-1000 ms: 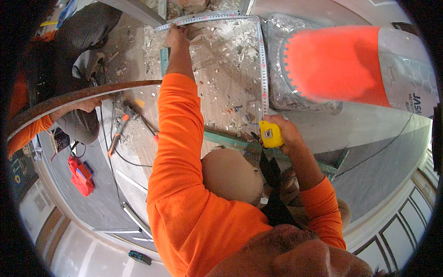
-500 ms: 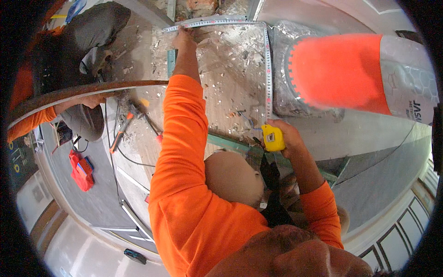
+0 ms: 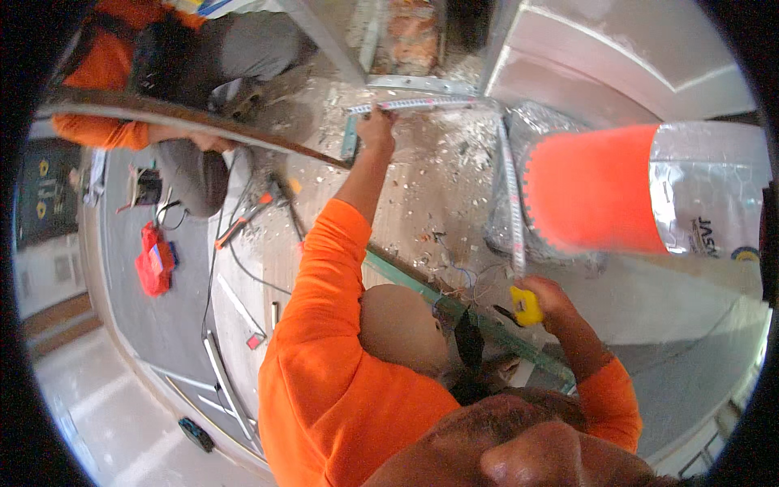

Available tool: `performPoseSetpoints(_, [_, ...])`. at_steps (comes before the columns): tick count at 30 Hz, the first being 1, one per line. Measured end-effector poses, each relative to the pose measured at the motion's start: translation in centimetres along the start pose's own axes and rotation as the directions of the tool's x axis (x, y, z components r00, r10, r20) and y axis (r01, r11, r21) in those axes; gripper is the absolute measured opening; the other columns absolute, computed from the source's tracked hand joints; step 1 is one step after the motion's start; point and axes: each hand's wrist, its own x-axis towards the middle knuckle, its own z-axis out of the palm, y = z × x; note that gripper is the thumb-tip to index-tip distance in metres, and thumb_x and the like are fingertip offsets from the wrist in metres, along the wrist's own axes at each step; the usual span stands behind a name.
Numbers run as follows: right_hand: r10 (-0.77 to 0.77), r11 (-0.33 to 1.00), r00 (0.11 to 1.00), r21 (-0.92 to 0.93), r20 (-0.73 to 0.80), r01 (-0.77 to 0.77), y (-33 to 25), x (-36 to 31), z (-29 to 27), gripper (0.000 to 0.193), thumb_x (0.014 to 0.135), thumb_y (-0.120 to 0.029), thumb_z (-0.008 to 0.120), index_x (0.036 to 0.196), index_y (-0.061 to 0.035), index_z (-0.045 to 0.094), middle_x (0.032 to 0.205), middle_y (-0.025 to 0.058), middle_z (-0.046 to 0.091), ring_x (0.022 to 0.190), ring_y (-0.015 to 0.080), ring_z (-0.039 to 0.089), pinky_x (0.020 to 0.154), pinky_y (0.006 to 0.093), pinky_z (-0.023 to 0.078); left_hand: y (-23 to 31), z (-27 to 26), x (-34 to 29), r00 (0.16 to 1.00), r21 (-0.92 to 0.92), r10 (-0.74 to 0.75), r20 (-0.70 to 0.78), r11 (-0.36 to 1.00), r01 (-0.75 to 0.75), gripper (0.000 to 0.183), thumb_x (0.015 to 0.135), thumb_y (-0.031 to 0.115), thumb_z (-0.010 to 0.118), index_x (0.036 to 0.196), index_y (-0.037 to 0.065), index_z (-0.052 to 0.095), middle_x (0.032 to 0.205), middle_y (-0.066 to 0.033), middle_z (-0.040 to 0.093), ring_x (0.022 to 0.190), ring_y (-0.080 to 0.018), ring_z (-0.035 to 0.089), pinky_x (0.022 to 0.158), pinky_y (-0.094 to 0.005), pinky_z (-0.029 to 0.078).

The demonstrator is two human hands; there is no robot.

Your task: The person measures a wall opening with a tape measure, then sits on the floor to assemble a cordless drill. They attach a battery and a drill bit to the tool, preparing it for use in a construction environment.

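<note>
My right hand grips a yellow tape measure by its case. From the case the pale blade runs away from me, bends sharply near a metal floor track, and turns left. Close to the blade's far end, my left hand has its fingers closed on the blade above the dusty floor. Just left of that hand lies a short green metal channel. The exact grip of the left fingertips is too small to make out.
An orange-and-clear plastic-wrapped roll rests on a wrapped bundle at right. A green-edged track crosses before my knee. Left, a co-worker's hand shows beyond a slanting brown-edged stud. A hammer and a red bag lie nearby.
The view has shifted, so the scene sits lower in it. My right hand has turned the tape case more edge-on. Both hands still hold the tape, its blade still bent.
</note>
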Motion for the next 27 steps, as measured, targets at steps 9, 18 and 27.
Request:
performPoseSetpoints(9, [0.014, 0.967, 0.999, -0.256, 0.047, -0.001, -3.9, -12.3, -8.5, 0.031, 0.087, -0.031, 0.067, 0.097, -0.0016, 0.064, 0.081, 0.0094, 0.066, 0.065, 0.0214, 0.065, 0.054, 0.0377, 0.053, 9.4, -2.3, -13.4, 0.99, 0.067, -0.137, 0.018, 0.988, 0.136, 0.023, 0.099, 0.015, 0.055, 0.112, -0.003, 0.048, 0.1, -0.0181, 0.062, 0.087, -0.0338, 0.067, 0.08, -0.045, 0.06])
performPoseSetpoints(18, [-0.093, 0.482, 0.977, -0.85, 0.191, 0.212, 0.2, -27.2, -18.7, 0.039, 0.085, -0.04, 0.066, 0.107, -0.0082, 0.071, 0.096, 0.0102, 0.071, 0.088, 0.026, 0.067, 0.082, 0.0396, 0.053, 18.0, -3.6, -28.5, 0.942, 0.491, -0.325, -0.088, 0.808, 0.325, 0.024, 0.098, 0.016, 0.056, 0.104, -0.007, 0.057, 0.098, -0.0174, 0.064, 0.085, -0.0315, 0.067, 0.078, -0.0437, 0.06])
performPoseSetpoints(27, [-0.162, 0.264, 0.987, -0.964, 0.0, 0.044, 9.8, -36.1, -23.3, 0.064, 0.078, -0.057, 0.069, 0.124, -0.0131, 0.064, 0.119, 0.0155, 0.065, 0.113, 0.0341, 0.059, 0.098, 0.0458, 0.046, 33.0, -9.9, -41.1, 0.907, 0.546, -0.389, -0.165, 0.729, 0.412, 0.021, 0.096, 0.015, 0.058, 0.109, -0.002, 0.057, 0.101, -0.0155, 0.066, 0.084, -0.0323, 0.068, 0.074, -0.047, 0.061])
